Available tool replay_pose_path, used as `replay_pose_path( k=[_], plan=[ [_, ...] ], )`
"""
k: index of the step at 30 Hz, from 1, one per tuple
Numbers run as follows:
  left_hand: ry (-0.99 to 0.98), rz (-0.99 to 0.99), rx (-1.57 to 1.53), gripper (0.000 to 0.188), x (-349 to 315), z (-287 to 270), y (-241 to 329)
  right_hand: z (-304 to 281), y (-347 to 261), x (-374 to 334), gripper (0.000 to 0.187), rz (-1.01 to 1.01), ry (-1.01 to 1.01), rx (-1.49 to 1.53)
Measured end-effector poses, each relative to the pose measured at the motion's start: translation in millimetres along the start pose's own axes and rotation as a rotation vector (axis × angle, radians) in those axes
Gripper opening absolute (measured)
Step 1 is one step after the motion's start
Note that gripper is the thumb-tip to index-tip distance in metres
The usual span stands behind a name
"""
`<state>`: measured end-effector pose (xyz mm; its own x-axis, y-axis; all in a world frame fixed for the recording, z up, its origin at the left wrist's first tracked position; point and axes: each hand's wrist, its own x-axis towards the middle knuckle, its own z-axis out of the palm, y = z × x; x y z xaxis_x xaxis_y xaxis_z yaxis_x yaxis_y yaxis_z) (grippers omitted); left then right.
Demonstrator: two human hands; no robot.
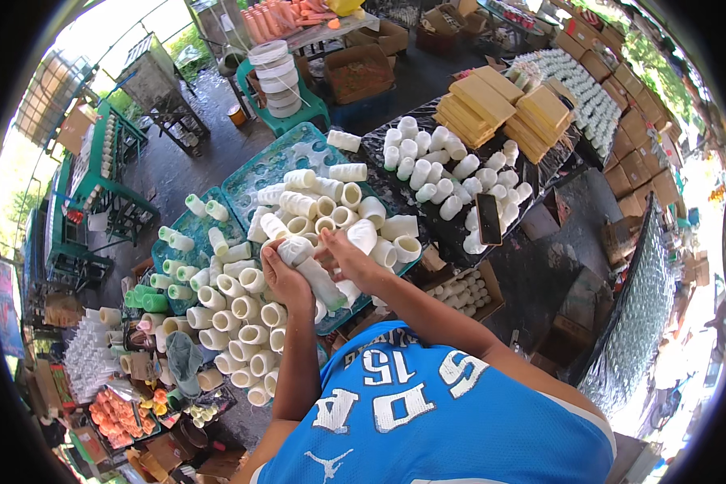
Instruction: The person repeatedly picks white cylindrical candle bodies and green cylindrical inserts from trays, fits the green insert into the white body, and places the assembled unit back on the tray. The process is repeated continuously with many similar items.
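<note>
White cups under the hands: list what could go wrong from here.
1. The left hand and right hand hold a nested stack of white cups tilted; a loose grip might let some slide out.
2. Loose cups lie heaped on the teal trays; a bump could roll them off.

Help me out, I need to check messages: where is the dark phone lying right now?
In the head view the dark phone lies flat on the black-covered table, right of centre, among the white cups, with the yellow slab stacks behind it.

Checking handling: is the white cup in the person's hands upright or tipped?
Tipped: the white cup lies slanted between the left hand and right hand.
</note>
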<state>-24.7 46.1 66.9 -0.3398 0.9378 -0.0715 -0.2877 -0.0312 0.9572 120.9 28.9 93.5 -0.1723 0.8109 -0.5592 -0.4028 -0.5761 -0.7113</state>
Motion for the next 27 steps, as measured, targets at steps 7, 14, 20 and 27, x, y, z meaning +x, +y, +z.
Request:
replay_pose_path(
  k=[7,14,20,27],
  plan=[
    [-0.097,0.135,0.077,0.032,10.3,21.9,-23.3,-31.1,-12.6,-28.3,0.072,-0.296,-0.211,-0.907],
    [-0.060,-0.598,-0.415,0.043,37.0,43.1,-13.1,-149.4,10.0,-73.8,0.058,-0.198,0.211,-0.888],
    [-0.335,-0.817,-0.580,0.051,8.5,43.0,-27.9,-263.1,13.8,-59.9,0.044,-0.624,0.583,-1.240],
    [-0.442,-0.860,-0.457,0.050,-14.5,46.8,-36.8,-308.9,-31.7,-42.7,0.039,-0.187,0.433,-1.755]
  ],
)
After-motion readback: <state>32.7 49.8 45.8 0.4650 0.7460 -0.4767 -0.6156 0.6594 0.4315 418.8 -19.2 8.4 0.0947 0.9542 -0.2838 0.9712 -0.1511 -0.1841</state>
